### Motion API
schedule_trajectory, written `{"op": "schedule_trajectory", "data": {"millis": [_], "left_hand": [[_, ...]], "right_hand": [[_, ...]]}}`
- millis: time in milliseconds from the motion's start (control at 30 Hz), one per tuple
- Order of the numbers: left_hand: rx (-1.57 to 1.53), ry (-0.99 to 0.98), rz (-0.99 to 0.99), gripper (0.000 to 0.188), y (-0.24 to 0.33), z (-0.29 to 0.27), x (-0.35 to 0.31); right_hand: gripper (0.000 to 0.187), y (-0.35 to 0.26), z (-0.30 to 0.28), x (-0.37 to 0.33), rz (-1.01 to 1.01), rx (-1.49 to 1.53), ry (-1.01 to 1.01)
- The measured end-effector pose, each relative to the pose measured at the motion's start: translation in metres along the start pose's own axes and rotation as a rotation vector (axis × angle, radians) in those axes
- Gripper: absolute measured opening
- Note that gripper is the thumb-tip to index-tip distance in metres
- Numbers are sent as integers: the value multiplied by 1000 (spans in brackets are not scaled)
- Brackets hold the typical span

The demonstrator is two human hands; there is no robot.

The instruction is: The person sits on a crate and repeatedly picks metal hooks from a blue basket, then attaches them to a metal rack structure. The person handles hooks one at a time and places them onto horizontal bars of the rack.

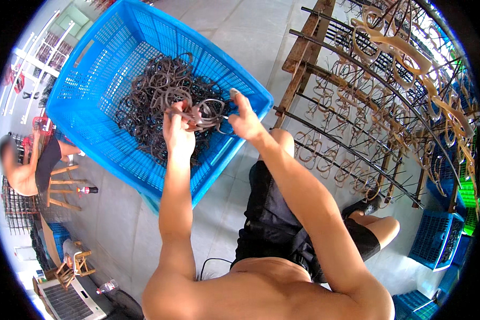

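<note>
Over the pile in a large blue basket (98,80), a small bunch of thin ringed frames (200,127) was held in the left hand (178,133), its fingertips clamped on the rims. At the right hand (244,117), one finger was seen extended apart from the others; whether anything was gripped there could not be told. The frames were judged light, fairly stiff, somewhat slippery and liable to snag or snap; a hold at the thicker rim was considered safest. By the basket's pierced walls a tangled heap of dark frames (154,85) was contained. At lower right, a smaller blue crate (426,237) was noted with dark contents, not identifiable.
</note>
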State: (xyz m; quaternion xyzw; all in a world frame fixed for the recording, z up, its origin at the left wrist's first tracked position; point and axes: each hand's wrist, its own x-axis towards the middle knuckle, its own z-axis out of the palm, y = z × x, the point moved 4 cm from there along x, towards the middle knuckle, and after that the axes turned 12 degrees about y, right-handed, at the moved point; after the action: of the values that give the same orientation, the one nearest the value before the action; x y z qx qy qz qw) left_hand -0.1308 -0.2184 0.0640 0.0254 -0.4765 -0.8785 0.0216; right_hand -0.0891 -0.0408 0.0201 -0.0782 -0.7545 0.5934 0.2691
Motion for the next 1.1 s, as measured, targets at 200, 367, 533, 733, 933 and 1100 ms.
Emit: {"op": "schedule_trajectory", "data": {"millis": [200,367,533,733,933,1100], "left_hand": [[-336,-96,-244,19,12,-10,4],[-437,-242,-345,22,4,-4,7],[-566,-205,-266,21,22,6,3],[-398,156,-74,21,22,-1,3],[-302,363,119,19,31,17,-15],[-92,-56,264,20,29,46,-36]], "right_hand": [[62,0,8,-8,572,540,-242],[56,12,18,-13,178,-36,-192],[33,-2,11,-20,559,258,-377],[29,-19,-16,-28,286,101,-36],[25,-26,-25,-51,468,254,168],[20,-47,-38,-53,436,275,362]]}}
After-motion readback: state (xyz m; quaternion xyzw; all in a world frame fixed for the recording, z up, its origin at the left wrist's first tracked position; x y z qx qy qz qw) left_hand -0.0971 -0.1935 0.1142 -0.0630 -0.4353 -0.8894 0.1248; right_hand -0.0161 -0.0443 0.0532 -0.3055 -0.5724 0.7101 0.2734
